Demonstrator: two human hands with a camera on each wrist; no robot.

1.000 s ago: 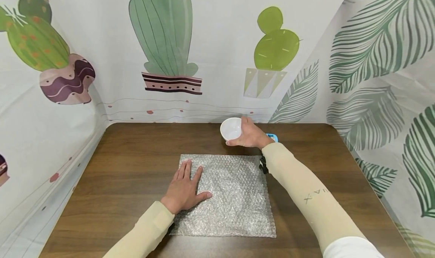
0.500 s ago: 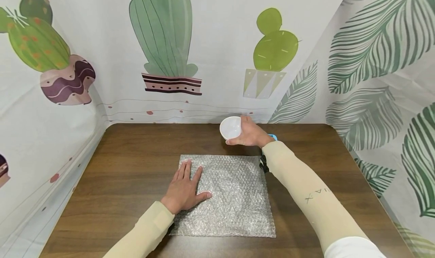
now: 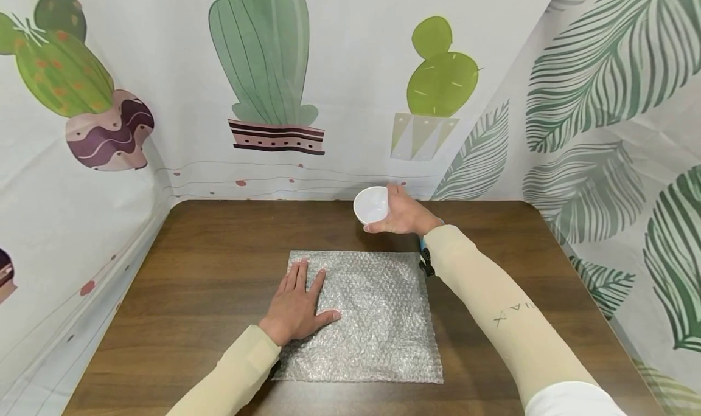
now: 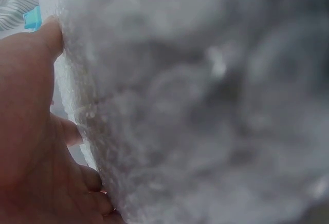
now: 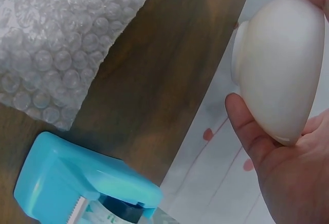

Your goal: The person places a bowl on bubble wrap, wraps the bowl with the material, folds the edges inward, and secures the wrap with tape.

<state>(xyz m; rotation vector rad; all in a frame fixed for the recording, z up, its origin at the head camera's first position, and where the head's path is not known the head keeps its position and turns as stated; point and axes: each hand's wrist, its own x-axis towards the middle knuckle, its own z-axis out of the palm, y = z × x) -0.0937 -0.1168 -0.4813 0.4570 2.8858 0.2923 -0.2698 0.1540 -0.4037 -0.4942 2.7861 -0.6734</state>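
A white bowl [image 3: 372, 205], smooth and glossy, shows its plain inside to the head camera; the right wrist view gives its creamy outer curve and narrow foot ring. It is at twelve o'clock from a roughly square sheet of clear bubble wrap [image 3: 378, 337], silvery with glare, laid flat on the table. A turquoise tape dispenser [image 5: 54, 172] appears at seven o'clock in the right wrist view, close to a corner of the wrap.

The table [image 3: 208, 282] is dark brown, wood-grained, with rounded far corners. Behind it hangs white cloth [image 3: 356, 100] — potted cacti from ten to one o'clock, striped green leaves toward two and three.

The left hand [image 3: 297, 309] lies at nine o'clock on the wrap, palm down, fingers spread wide (its own wrist view is mostly blurred plastic). The right hand [image 3: 404, 214] grips the bowl from three o'clock, thumb on the near side, fingers on the far side — whether the bowl touches the table, I cannot tell. Beige sleeves [image 3: 512, 318] cover both forearms, and a black strap [image 3: 426, 263] shows at the right wrist.
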